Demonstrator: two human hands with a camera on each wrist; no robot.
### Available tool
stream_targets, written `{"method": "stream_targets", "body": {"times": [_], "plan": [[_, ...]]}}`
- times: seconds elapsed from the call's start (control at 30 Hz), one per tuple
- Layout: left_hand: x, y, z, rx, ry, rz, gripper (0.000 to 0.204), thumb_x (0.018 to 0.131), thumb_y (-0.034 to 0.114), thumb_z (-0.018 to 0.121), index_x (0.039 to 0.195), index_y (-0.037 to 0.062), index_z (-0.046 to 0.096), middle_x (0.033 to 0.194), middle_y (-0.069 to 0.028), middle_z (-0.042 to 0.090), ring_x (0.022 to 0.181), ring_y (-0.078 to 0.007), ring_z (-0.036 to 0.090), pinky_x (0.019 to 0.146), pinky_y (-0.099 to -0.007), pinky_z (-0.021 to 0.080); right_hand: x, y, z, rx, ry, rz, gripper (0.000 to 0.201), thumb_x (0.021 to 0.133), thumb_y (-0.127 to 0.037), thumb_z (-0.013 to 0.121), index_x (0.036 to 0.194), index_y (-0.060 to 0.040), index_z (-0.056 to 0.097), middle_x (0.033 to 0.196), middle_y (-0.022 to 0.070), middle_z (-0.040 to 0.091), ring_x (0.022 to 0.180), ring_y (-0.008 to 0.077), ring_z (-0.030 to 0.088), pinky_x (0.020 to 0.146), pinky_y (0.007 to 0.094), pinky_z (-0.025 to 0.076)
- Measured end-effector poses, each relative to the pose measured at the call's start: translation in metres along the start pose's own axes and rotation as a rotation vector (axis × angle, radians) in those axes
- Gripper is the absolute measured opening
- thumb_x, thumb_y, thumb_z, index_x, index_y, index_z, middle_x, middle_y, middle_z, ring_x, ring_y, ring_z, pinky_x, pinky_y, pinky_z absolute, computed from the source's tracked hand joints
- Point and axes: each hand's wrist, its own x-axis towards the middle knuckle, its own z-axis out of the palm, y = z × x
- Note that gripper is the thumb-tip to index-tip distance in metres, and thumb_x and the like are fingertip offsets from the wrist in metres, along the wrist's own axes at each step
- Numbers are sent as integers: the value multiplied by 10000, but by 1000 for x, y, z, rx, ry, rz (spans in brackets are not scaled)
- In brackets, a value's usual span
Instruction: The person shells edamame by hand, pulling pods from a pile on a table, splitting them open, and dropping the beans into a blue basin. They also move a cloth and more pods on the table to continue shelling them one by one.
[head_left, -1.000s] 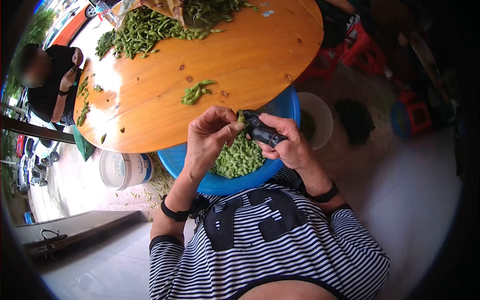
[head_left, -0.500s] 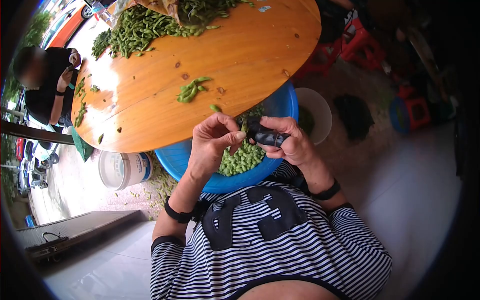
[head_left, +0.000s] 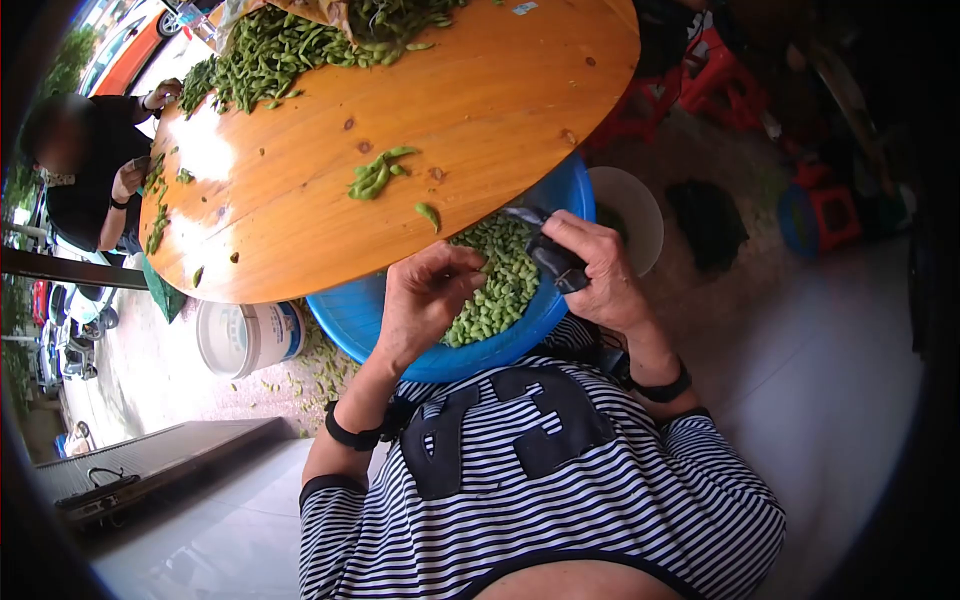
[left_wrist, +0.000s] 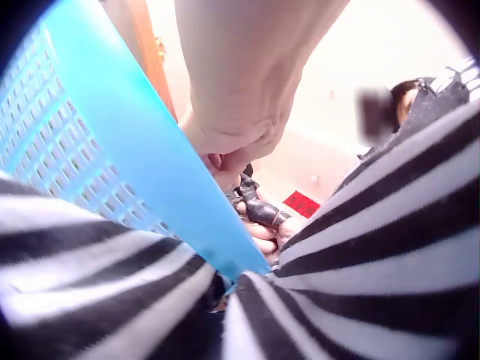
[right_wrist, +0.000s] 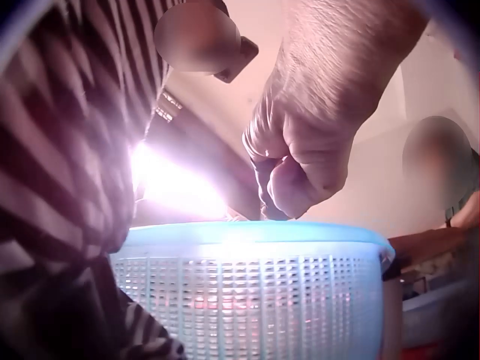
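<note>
The person's left hand (head_left: 420, 297) hangs over the left part of a round blue plastic basket with slatted sides (head_left: 345, 326), its fingers bent and its thumb close to the forefinger; whether a pod or bean is between them cannot be told. The right hand (head_left: 606, 272), over the basket's right side, has its fingers curled round a black tool with a greyish tip (head_left: 559, 263), the tip pointing to the far left. The two hands are apart. Between and below them, pale green shelled beans (head_left: 490, 318) lie in the basket, which sits partly under the near edge of an orange-brown varnished wooden table (head_left: 500, 120), against a black-and-white striped shirt (head_left: 560, 510).

On the table, a single green pod (head_left: 429, 216) lies near the near edge, a small cluster of green pods (head_left: 372, 178) just beyond it to the left, and a large heap of green pods (head_left: 290, 58) at the far left. A white plastic bucket (head_left: 235, 340) stands on the floor left of the basket. Another person in black (head_left: 95, 160) is at the table's left side.
</note>
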Motion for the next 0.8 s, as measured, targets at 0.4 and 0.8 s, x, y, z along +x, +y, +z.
{"method": "stream_targets", "body": {"times": [0.4, 0.8], "plan": [[-9, -30, -8, 835, -10, 390, 219, 723, -118, 585, 871, 39, 614, 753, -125, 559, 687, -330, 594, 600, -395, 477, -14, 17, 2, 25, 82, 149, 229, 705, 84, 556, 930, 46, 547, 751, 140, 509, 647, 276, 532, 604, 312, 432], [-5, 25, 32, -275, -14, 55, 144, 864, -49, 602, 995, -8, 560, 896, -47, 646, 767, -96, 618, 601, -265, 500, -4, -3, 21, 149, 67, 33, 264, 729, 51, 584, 991, 51, 552, 799, 107, 501, 670, 200, 497, 597, 285, 417]]}}
